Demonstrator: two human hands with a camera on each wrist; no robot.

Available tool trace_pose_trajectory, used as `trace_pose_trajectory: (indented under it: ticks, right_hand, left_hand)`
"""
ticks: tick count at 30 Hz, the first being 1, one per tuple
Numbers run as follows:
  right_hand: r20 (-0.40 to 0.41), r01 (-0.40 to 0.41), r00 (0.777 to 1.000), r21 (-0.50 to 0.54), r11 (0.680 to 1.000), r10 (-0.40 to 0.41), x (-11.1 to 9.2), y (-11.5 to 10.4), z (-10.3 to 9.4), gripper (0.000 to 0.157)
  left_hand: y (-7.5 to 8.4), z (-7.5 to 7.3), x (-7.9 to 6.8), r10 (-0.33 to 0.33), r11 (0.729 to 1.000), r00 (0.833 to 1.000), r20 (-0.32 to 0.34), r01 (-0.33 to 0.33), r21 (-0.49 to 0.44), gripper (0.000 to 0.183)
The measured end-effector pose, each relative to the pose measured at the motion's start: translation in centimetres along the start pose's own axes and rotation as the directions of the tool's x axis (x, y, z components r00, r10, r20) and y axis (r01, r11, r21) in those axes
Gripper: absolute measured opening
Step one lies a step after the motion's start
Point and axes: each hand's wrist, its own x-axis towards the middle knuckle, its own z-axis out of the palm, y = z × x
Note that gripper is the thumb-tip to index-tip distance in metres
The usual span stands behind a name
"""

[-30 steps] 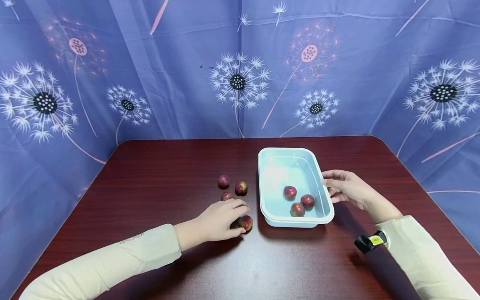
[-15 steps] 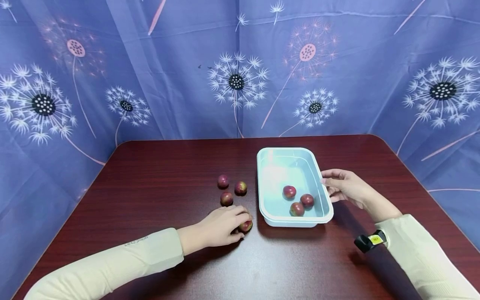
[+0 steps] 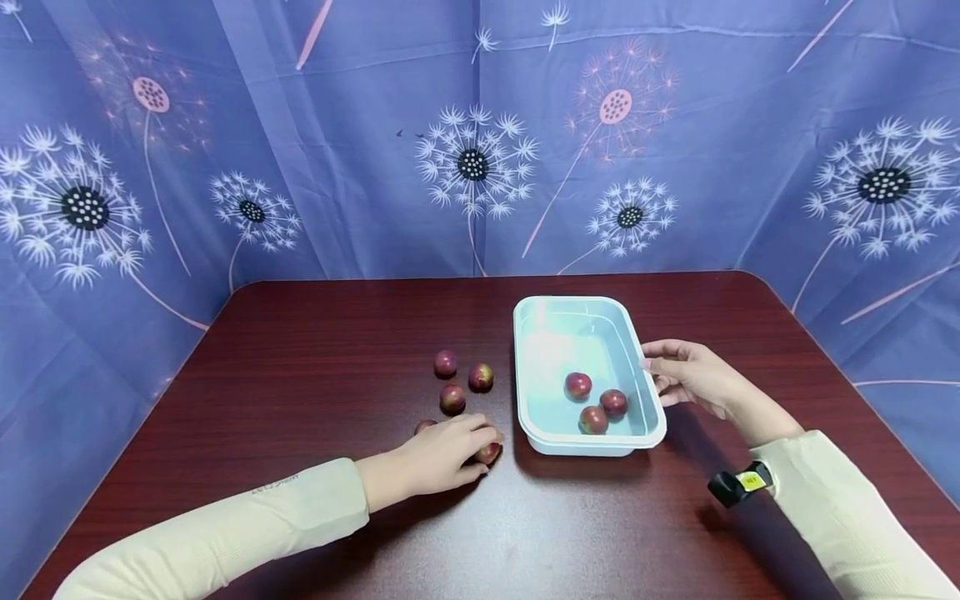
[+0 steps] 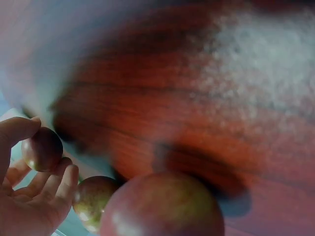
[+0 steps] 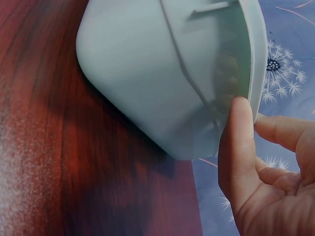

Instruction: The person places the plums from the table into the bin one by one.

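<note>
My left hand (image 3: pixel 444 454) curls over a reddish-purple passion fruit (image 3: pixel 487 452) on the table's near middle. In the left wrist view its thumb and fingers lie around that mottled passion fruit (image 4: pixel 42 149). Close behind the hand is another passion fruit (image 3: pixel 424 426), partly hidden by it. A pale blue plastic tub (image 3: pixel 529 392) stands to the right with three passion fruits (image 3: pixel 593 419) at its near end. My right hand (image 3: pixel 697 379) pinches the tub's right rim, the thumb (image 5: pixel 238 142) against the wall in the right wrist view.
Three more passion fruits (image 3: pixel 453 398) lie left of the tub, beyond my left hand. The dark red wooden table (image 3: pixel 337 350) ends at a blue curtain (image 3: pixel 360 167) with dandelion prints. A black band (image 3: pixel 738 483) sits at the right wrist.
My left hand has come down over the near passion fruit and drawn its fingers around it. That fruit has shifted slightly left. The right hand and tub stay in place.
</note>
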Motion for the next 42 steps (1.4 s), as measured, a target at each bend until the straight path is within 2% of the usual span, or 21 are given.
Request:
trace_pose_trajectory:
  ticks: [7, 13, 17, 23, 27, 30, 33, 36, 42]
  right_hand:
    - [-0.003, -0.003, 1.000, 0.001, 1.000, 0.003, 0.1, 0.2, 0.0, 0.055]
    - [-0.008, -0.004, 1.000, -0.004, 1.000, 0.004, 0.1, 0.1, 0.0, 0.055]
    - [-0.002, -0.002, 1.000, -0.003, 1.000, 0.002, 0.1, 0.0, 0.0, 0.055]
    - [0.004, 0.000, 1.000, -0.001, 1.000, 0.000, 0.0, -0.3, 0.1, 0.055]
    - [0.002, 0.000, 1.000, 0.001, 1.000, 0.000, -0.1, -0.2, 0.1, 0.054]
    - [-0.002, 0.002, 1.000, 0.002, 1.000, -0.002, -0.1, -0.1, 0.1, 0.054]
    - [-0.002, 0.003, 1.000, 0.004, 1.000, -0.003, -0.1, -0.1, 0.1, 0.054]
    - [-0.001, 0.003, 1.000, 0.003, 1.000, -0.003, -0.1, 0.0, 0.1, 0.054]
    - [0.002, 0.006, 1.000, 0.007, 1.000, -0.006, 0.0, 0.1, 0.0, 0.054]
  left_hand:
    - [-0.1, 0.1, -0.2, -0.031, 0.997, 0.999, -0.019, 0.030, -0.068, 0.030]
    - [0.0, -0.1, -0.4, -0.100, 0.979, 0.995, 0.005, 0.099, -0.181, 0.030]
    - [-0.1, -0.2, -0.6, -0.130, 0.953, 0.991, -0.022, 0.119, -0.279, 0.030]
    - [-0.5, -0.4, -0.7, -0.166, 0.886, 0.985, -0.054, 0.125, -0.447, 0.029]
    - [-0.7, -0.5, -0.6, -0.173, 0.856, 0.983, -0.067, 0.117, -0.503, 0.029]
    - [-0.7, -0.6, -0.4, -0.186, 0.809, 0.981, -0.061, 0.117, -0.576, 0.028]
    - [-0.7, -0.6, -0.3, -0.218, 0.741, 0.975, -0.038, 0.140, -0.657, 0.030]
    - [-0.5, -0.8, -0.3, -0.261, 0.677, 0.965, -0.009, 0.176, -0.715, 0.032]
    - [-0.3, -1.1, -0.2, -0.326, 0.570, 0.945, 0.020, 0.214, -0.793, 0.033]
